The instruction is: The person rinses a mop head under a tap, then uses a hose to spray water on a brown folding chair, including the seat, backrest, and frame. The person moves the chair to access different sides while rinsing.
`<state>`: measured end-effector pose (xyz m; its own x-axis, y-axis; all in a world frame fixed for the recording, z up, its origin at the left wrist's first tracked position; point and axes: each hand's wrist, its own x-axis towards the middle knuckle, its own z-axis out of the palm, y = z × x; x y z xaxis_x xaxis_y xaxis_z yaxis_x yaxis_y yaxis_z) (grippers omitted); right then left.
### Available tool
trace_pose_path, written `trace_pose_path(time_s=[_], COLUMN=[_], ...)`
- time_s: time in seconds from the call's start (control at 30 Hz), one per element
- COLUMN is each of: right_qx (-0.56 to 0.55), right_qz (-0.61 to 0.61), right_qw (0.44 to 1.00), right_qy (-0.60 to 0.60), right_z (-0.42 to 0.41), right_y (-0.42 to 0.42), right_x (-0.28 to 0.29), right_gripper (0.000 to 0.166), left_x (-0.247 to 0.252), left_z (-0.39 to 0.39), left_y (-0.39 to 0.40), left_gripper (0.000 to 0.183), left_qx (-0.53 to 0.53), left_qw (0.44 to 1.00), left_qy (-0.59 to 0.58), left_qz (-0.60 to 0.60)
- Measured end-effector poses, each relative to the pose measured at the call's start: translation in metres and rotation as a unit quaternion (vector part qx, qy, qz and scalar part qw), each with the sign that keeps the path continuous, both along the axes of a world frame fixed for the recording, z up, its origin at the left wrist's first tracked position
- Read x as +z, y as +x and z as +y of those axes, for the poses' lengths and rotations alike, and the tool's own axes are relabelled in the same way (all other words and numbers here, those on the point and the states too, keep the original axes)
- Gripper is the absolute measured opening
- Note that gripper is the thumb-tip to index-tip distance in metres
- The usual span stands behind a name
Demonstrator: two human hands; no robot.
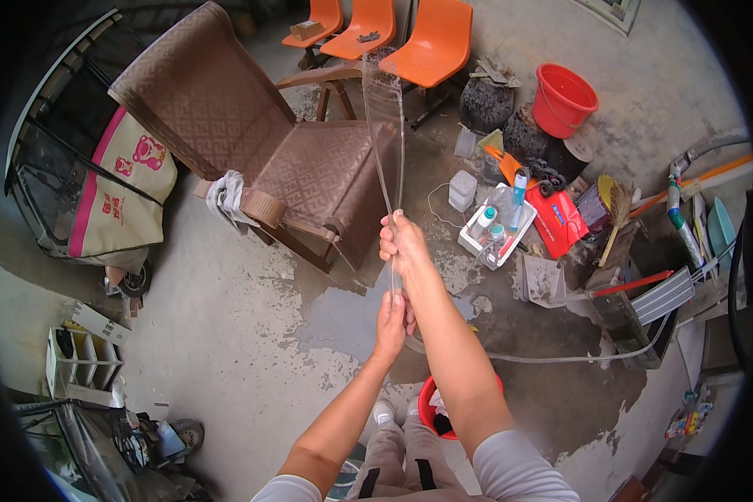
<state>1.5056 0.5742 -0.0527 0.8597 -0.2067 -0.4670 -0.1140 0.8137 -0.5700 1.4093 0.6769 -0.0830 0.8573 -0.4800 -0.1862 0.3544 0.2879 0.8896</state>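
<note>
Both hands grip a transparent flexible hose or sheet of water (386, 144) whose exact kind I cannot tell; it spreads in a clear band toward the orange seats. My right hand (404, 243) is closed around its narrow part. Just below, my left hand (394, 321) is also closed on the clear hose, thumb on top. A pale hose (539, 359) curves along the floor to the right. Left of the band stands a brown patterned armchair (332, 150) with a grey cloth (227, 199) tied on its armrest.
A red basin (428, 401) with cloths lies by my feet. To the right are a white foam box (505, 248) with bottles, a red bucket (561, 103), a red bag (555, 219) and a metal dustpan (543, 279). Orange seats (430, 41) stand ahead; the floor is partly wet.
</note>
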Motion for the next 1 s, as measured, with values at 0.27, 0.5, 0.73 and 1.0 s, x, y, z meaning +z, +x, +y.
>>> trace_pose_path(time_s=[0.27, 0.5, 0.73, 1.0], right_qx=[0.004, 0.03, 0.061, 0.092], right_qz=[0.011, -0.008, 0.006, 0.012], right_qw=[1.0, 0.998, 0.995, 0.992], right_qy=[-0.002, -0.049, -0.076, -0.087], right_z=[0.002, 0.008, 0.018, 0.029], right_y=[-0.001, 0.005, 0.016, 0.023], right_x=[-0.003, 0.011, 0.019, 0.023], right_gripper=[0.031, 0.032, 0.032, 0.031], left_x=[-0.007, 0.0, 0.003, 0.005], left_z=[0.002, 0.004, 0.007, 0.013], left_y=[-0.001, 0.003, 0.01, 0.012], left_gripper=[0.03, 0.032, 0.027, 0.027], left_qx=[0.0, 0.011, 0.023, 0.043], left_qw=[1.0, 1.0, 0.999, 0.998], left_qy=[-0.009, 0.003, -0.026, -0.037], left_qz=[-0.001, 0.008, -0.006, 0.002])
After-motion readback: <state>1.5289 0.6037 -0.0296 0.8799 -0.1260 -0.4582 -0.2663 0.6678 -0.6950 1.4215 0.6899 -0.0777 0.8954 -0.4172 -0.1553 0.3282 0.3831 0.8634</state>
